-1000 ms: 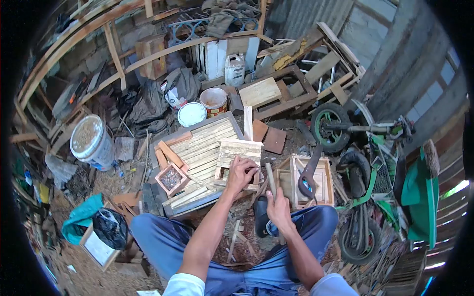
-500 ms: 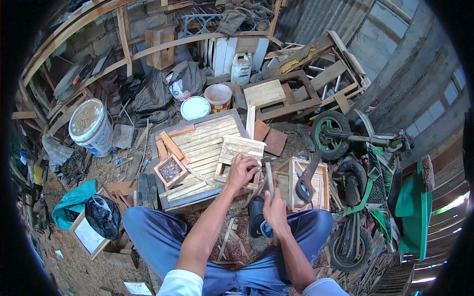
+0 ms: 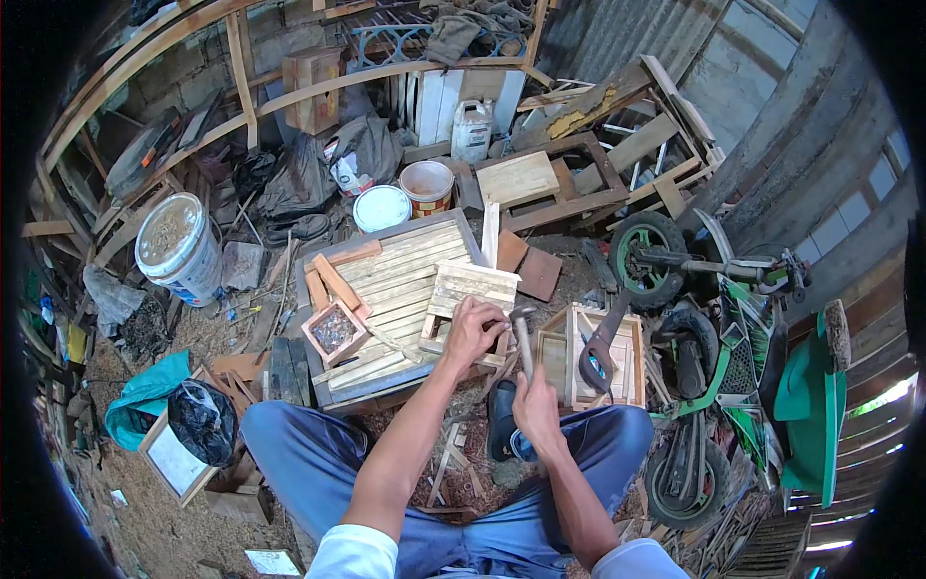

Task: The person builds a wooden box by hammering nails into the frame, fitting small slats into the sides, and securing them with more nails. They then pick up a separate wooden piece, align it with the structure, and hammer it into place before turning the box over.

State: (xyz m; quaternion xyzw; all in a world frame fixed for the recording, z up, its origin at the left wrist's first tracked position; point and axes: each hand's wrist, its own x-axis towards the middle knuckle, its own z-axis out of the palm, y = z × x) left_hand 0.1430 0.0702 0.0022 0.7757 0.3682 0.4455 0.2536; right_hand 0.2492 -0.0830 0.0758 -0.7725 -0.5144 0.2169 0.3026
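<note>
My right hand (image 3: pixel 536 407) is wrapped around the wooden handle of a hammer (image 3: pixel 524 338), its metal head raised beside the left hand's fingertips. My left hand (image 3: pixel 473 335) lies over a small slatted wooden frame (image 3: pixel 473 286), fingers closed at its right side. Whether a nail is pinched there is too small to tell. Under the frame is a slatted wooden panel (image 3: pixel 405 270) with a grey border, used as a work surface. On its left part stands a small wooden box (image 3: pixel 335 334) of nails or similar bits, near loose wood strips (image 3: pixel 336 282).
Right of the hammer, a handsaw (image 3: pixel 600 352) lies across a wooden crate (image 3: pixel 632 362). A small green motorbike (image 3: pixel 719 362) stands farther right. Buckets (image 3: pixel 382 209) stand beyond the panel, and a large white bucket (image 3: pixel 183 253) is at left. Wood scraps litter the ground.
The hammer head has shifted very slightly with my right hand. My left hand stays on the frame, and the surroundings look the same.
</note>
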